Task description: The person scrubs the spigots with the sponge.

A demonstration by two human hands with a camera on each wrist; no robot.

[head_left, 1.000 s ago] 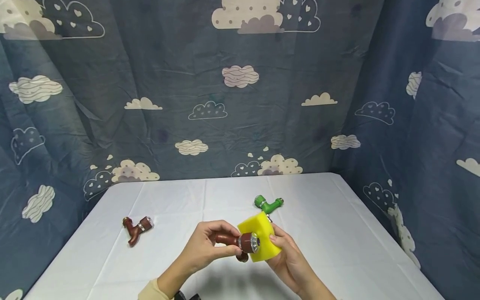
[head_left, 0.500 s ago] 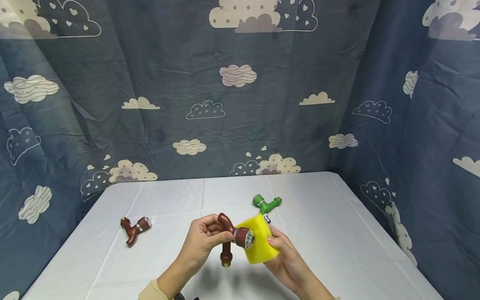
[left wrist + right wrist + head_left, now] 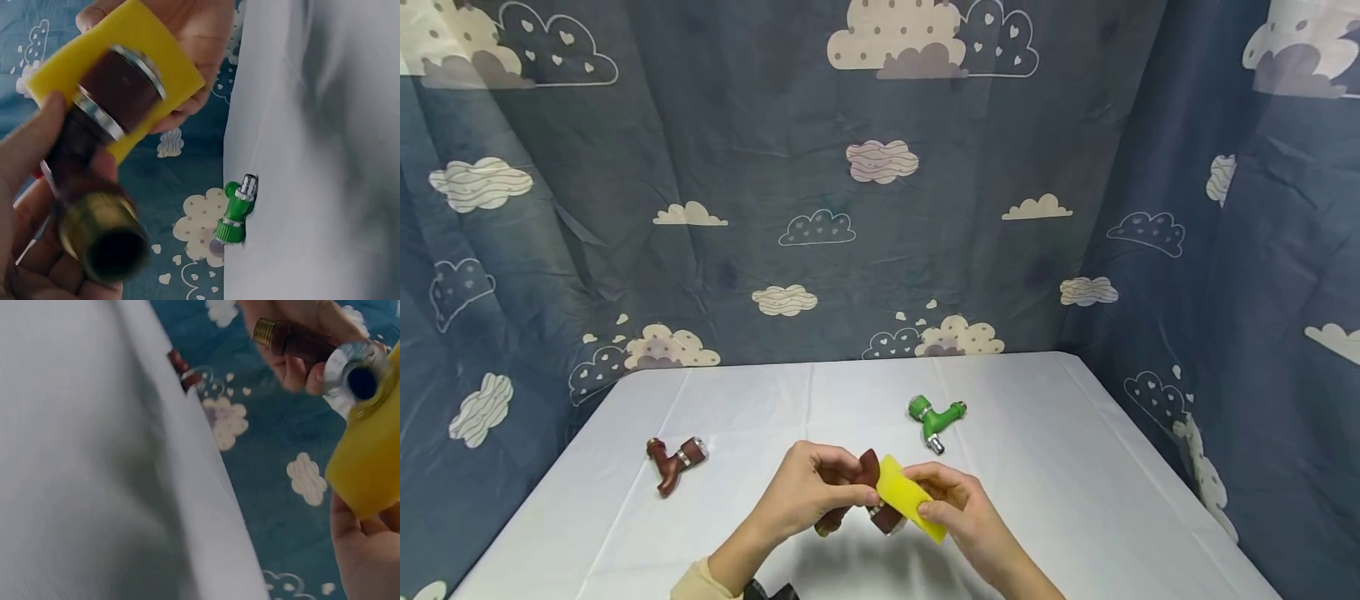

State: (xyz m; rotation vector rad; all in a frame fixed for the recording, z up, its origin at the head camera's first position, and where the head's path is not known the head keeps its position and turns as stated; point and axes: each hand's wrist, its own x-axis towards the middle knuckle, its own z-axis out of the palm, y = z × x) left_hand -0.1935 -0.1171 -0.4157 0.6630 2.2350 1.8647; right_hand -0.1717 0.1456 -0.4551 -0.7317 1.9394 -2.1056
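Note:
My left hand (image 3: 811,492) grips a brown tap (image 3: 119,94) above the table, fingers and thumb round its body. The tap has a ribbed brown knob with silver rings and a brass threaded end, which faces the camera in the left wrist view. A yellow sponge (image 3: 906,496) is pinched between the thumb and fingers of my right hand (image 3: 966,517). The sponge lies against the tap's side by the knob and hides part of it in the head view. In the right wrist view the knob's silver end shows beside the sponge.
A second brown tap (image 3: 673,463) lies on the left of the white-covered table (image 3: 760,408). Farther back, right of the middle, lies a green tap (image 3: 936,421) with a silver spout end. Dark blue cloud-print curtains (image 3: 737,167) stand behind and along the sides.
The held tap has turned, its knob now pointing down and right. My right hand has swung the sponge to a tilted, edge-on position against it. The green tap's spout is now uncovered.

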